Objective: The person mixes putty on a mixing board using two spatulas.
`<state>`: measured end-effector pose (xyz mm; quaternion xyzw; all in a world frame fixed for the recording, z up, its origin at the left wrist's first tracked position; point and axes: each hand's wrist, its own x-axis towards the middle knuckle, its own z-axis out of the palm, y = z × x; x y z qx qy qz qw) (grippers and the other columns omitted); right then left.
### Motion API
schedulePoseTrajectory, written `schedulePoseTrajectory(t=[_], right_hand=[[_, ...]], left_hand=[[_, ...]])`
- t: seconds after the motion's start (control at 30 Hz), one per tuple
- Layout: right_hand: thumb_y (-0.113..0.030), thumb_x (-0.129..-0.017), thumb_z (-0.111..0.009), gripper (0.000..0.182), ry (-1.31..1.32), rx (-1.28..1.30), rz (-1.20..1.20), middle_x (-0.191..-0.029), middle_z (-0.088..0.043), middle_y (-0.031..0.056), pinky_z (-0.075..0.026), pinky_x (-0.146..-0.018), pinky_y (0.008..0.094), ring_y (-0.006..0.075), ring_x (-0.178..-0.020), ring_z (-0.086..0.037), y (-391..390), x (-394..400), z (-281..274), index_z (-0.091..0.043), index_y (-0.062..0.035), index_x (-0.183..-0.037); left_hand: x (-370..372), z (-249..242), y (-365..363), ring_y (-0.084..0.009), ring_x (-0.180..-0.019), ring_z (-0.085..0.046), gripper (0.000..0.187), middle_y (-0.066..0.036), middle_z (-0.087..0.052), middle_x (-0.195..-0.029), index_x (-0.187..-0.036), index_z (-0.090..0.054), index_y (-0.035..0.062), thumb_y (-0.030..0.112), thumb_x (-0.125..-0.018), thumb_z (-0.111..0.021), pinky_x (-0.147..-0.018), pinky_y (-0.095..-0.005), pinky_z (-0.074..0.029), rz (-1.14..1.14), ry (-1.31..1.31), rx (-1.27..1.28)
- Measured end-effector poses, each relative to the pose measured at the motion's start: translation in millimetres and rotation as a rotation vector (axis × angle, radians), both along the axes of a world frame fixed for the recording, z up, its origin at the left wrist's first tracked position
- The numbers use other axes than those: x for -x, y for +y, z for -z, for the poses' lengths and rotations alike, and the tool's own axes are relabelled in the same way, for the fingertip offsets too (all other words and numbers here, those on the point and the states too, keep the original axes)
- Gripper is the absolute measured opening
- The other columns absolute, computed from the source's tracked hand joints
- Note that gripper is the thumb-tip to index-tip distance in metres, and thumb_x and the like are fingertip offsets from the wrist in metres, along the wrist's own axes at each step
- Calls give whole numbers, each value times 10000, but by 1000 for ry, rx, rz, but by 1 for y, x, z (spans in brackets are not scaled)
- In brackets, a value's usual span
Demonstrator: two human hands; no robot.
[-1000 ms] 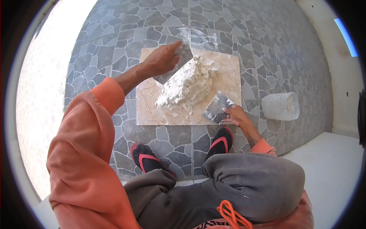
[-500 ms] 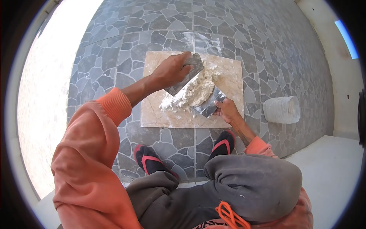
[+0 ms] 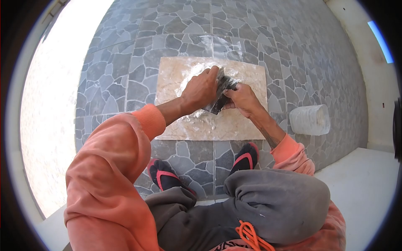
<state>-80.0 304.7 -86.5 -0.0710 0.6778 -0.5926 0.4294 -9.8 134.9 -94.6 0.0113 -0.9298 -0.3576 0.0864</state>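
Over the middle of a beige tile (image 3: 247, 125), my left hand (image 3: 202, 88) is closed on a flat metal scraper (image 3: 219, 79). My right hand (image 3: 243, 99) grips a second metal scraper (image 3: 221, 98) from the right side. The two blades are close together, overlapping in this view, and I cannot tell exactly where they touch. White powder and paste (image 3: 188, 79) lie on the tile beneath and around the hands, partly hidden by them.
A translucent plastic container (image 3: 310, 120) lies on the grey stone-patterned floor (image 3: 176, 25), right of the tile. My feet in dark socks and red-strapped sandals (image 3: 167, 173) are just below the tile's near edge. A pale wall (image 3: 379, 88) stands at the far right.
My left hand has moved right and slightly down with its scraper. My right hand has moved up and left with the other one, so the two blades have come together over the powder.
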Motion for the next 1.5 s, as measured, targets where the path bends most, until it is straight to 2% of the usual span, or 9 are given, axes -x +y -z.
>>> schedulePoseTrajectory(t=[0.17,0.4,0.53,0.67,0.73,1.07,1.23,1.33,1.5], right_hand=[[-79,-932,-559,331,8,-8,89,-1088,-630,176,-604,-774,427,272,-903,-679,26,-4,-17,-498,86,-1212],[-58,-955,-528,346,-321,-178,295,-1139,-616,174,-550,-833,547,340,-992,-663,130,-65,94,-451,10,-1285],[-38,-945,-543,269,-401,-78,453,-1125,-617,161,-544,-818,527,329,-997,-657,102,-111,133,-472,4,-1202],[-24,-931,-553,223,-425,189,557,-1124,-616,157,-548,-802,513,317,-976,-660,50,-126,181,-482,-5,-1141],[-25,-932,-547,231,-415,248,583,-1127,-615,160,-553,-797,507,317,-975,-661,35,-125,170,-480,1,-1152],[-16,-936,-513,251,-302,315,495,-1106,-619,182,-567,-868,497,311,-969,-670,30,-104,104,-486,66,-1171],[-10,-929,-503,263,-203,188,369,-1101,-621,195,-603,-805,455,301,-938,-680,13,-76,63,-503,102,-1167],[-6,-929,-496,274,-150,146,265,-1092,-620,195,-609,-788,444,300,-935,-677,-4,-55,42,-499,101,-1182],[-12,-925,-503,244,-20,34,115,-1054,-635,170,-618,-742,414,262,-883,-677,-30,-31,9,-538,101,-1138]], left_hand=[[-1,3,-25,-461,-911,-594,287,-273,-599,-1033,-1146,-437,-18,103,-910,-546,-785,-535,-466,23,-84,89],[2,-1,-53,-459,-964,-597,335,-288,-627,-1022,-1182,-473,-57,150,-934,-559,-845,-509,-464,61,-5,46],[0,-10,-60,-438,-994,-626,415,-295,-636,-1094,-1239,-505,-88,187,-938,-580,-880,-470,-482,66,42,75],[-5,-30,-63,-444,-943,-627,381,-291,-638,-1034,-1210,-499,-67,180,-931,-579,-835,-489,-481,93,33,80],[-8,-31,-64,-456,-893,-610,314,-282,-634,-947,-1157,-486,-27,157,-917,-572,-789,-517,-460,85,124,59],[-24,-40,-72,-457,-893,-616,310,-281,-637,-948,-1144,-495,-39,162,-922,-576,-790,-512,-462,87,25,46],[-25,-35,-64,-448,-904,-629,328,-285,-643,-977,-1151,-513,-62,173,-932,-583,-791,-494,-472,30,117,38],[-22,-40,-47,-461,-915,-614,320,-294,-635,-968,-1148,-508,-62,160,-928,-574,-796,-502,-466,76,23,3],[-18,-23,-16,-481,-868,-588,230,-277,-604,-958,-1079,-437,7,131,-923,-551,-747,-542,-460,39,-35,-7]])
